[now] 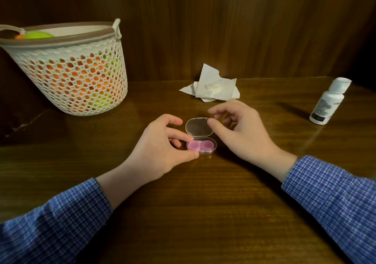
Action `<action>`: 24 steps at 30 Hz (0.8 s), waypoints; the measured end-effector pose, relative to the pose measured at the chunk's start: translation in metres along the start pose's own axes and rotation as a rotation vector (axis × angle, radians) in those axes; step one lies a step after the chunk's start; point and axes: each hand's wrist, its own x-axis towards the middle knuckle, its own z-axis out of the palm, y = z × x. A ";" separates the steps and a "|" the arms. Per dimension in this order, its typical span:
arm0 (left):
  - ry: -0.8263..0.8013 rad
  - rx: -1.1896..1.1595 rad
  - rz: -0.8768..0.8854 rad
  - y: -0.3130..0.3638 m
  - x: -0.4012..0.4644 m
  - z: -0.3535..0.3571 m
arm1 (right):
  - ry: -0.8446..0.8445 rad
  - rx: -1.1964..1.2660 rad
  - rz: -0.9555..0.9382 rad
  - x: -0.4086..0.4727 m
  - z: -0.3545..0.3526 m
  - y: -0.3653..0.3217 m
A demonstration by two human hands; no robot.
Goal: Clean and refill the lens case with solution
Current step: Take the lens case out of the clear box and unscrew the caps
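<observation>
the bench (203,212) is dark wood and carries everything, with one perforated basket (77,76) at its far left, holding orange and green things i cannot name. two hands work at the middle. the left hand (160,151) pinches the left end of the lens case (201,146), thumb and forefinger clamped on its base. the right hand (242,133) has its fingers (213,125) curled, the thumb tip touching the raised clear lid (198,127); whether it truly pinches the lid i cannot tell.

one crumpled tissue (213,86) lies behind the hands near the wall, with a small pale piece on it that i cannot identify. one white solution bottle (327,102) stands well apart to the right, its cap looking flipped open.

the one lens case sits flat on the bench between the hands, lid hinged up at the back. two pink caps (193,144) sit side by side inside. it looks very light, stiff, thin plastic and likely slick, so it would skid or tip if pressed on one side. best held by the short ends of the base, while each cap is taken by its rim.
</observation>
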 end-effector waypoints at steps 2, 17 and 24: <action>0.005 0.007 0.001 0.001 0.000 0.000 | -0.047 0.012 -0.043 -0.010 -0.008 -0.003; 0.016 0.005 -0.013 -0.001 0.002 0.001 | -0.292 -0.143 0.041 -0.018 -0.007 -0.007; 0.015 -0.005 -0.009 0.000 0.001 0.000 | -0.298 -0.129 0.052 -0.018 -0.007 -0.008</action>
